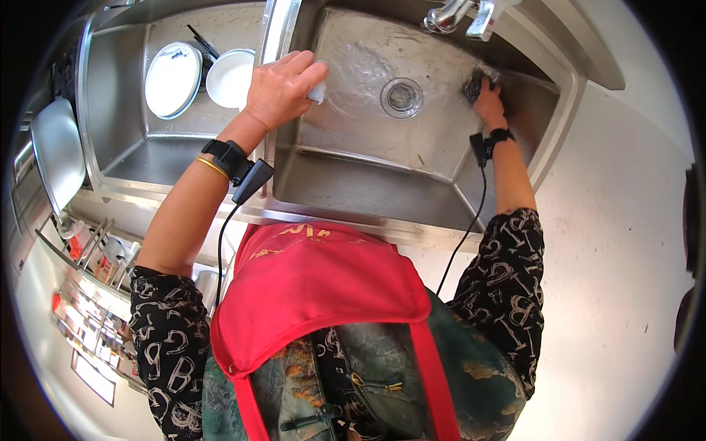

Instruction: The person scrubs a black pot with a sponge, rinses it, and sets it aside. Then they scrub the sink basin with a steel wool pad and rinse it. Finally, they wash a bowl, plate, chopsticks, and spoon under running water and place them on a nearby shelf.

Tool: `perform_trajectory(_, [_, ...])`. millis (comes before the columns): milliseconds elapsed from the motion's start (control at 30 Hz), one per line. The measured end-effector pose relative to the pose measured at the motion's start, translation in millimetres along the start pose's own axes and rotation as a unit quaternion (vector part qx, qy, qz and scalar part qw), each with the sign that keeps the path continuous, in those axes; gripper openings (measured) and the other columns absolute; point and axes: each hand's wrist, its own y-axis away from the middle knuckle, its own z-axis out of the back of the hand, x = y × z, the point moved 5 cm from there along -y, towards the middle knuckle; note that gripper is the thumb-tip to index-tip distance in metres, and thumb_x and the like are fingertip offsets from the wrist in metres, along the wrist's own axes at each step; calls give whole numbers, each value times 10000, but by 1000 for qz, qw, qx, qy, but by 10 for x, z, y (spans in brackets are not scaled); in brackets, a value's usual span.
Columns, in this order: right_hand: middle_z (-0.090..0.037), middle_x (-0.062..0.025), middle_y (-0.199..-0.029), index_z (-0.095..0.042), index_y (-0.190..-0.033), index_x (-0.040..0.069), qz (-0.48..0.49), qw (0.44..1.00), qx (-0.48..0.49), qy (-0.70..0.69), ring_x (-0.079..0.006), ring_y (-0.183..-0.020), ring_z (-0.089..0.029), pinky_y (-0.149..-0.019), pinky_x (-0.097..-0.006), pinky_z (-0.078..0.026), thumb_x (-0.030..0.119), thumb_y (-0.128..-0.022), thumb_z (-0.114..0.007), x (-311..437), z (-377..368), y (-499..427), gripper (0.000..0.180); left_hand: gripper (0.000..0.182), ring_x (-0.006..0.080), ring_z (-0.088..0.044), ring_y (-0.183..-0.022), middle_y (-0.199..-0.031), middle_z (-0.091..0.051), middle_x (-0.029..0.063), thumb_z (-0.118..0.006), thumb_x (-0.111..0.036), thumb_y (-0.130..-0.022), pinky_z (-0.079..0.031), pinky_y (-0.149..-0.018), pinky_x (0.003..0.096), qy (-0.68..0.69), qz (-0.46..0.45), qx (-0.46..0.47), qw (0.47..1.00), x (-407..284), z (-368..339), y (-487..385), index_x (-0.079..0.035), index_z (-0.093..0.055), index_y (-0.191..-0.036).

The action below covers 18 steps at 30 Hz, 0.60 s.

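Note:
Closed in a fist, my left hand [287, 82] holds a pale blue-grey cloth or pad [317, 92], of which only a small part shows. It is above the left side of the right-hand stainless steel sink basin [353, 135], beside the divider [281, 30]. My right hand [488, 106] reaches down to the floor of the same basin at its right side. Its fingers are on a dark, crumpled scouring pad or cloth [472, 88]; the exact kind cannot be told. Between my hands lies the round drain strainer [401, 97], with water spread over the metal around it.
In the left-hand basin [116, 82] are stacked white plates [172, 80], a white bowl [229, 77] and dark sticks, perhaps chopsticks [201, 41]. A faucet [447, 16] overhangs the right-hand basin. A green scrap [421, 160] lies on its floor. A metal pan or tray [58, 149] stands far left.

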Motion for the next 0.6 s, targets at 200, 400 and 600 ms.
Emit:
perform_trajectory(200, [-641, -194, -931, -342, -1328, 61, -48, 942, 169, -286, -313, -601, -643, -443, -370, -529, 173, -765, -750, 452, -693, 920, 704, 233, 214, -615, -726, -777, -523, 26, -680, -45, -685, -491, -517, 341, 19, 3, -9, 1000, 21, -3, -2, -145, -541, -843])
perform_trajectory(400, [-649, -216, -1036, -380, -1298, -22, -102, 885, 191, -413, -244, -733, -705, -461, -361, -565, 184, -738, -763, 322, -296, 942, 710, 209, 215, -618, -724, -775, -531, 28, -690, -54, -711, -495, -524, 341, 22, -2, -6, 1000, 0, 8, -7, -143, -549, -838])
perform_trajectory(600, [-662, -218, -976, -605, -1030, -115, -77, 933, 321, -147, -310, -786, -693, -519, -380, -582, 210, -675, -787, -62, -776, 1437, 515, 215, 217, -625, -737, -781, -537, 26, -694, -64, -718, -499, -527, 339, 7, -6, -8, 1000, 8, -9, -2, -147, -552, -857])
